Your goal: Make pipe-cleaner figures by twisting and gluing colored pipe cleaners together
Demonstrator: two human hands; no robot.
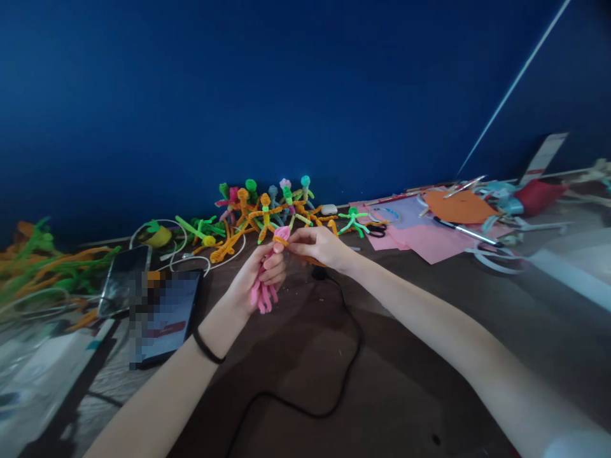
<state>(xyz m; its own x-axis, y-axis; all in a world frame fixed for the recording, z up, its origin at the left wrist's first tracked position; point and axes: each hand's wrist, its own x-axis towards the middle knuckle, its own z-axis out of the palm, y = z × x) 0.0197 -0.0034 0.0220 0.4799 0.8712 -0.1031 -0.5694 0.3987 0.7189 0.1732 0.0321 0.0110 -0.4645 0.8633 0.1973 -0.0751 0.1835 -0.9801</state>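
Observation:
A bundle of pink pipe cleaners [264, 294], coiled into a round pink head at the top, is wrapped in the closed fingers of my left hand [255, 270]. Its loose strands hang below my palm. An orange pipe cleaner [281, 242] crosses just under the pink head. My right hand [319, 247] is closed in a pinch on that orange piece, right beside the head; part of it is hidden behind the fingers. Just beyond both hands stand several pipe cleaner figures, among them an orange one [266, 216] and a light green one [353, 222].
Loose orange and green pipe cleaners [33, 267] are heaped at the left, near two phones [125, 280] and white cables. A black cord [356, 343] curls across the dark table. Pink paper [432, 245], a pen [468, 232] and scissors [377, 231] lie to the right. A blue wall rises behind.

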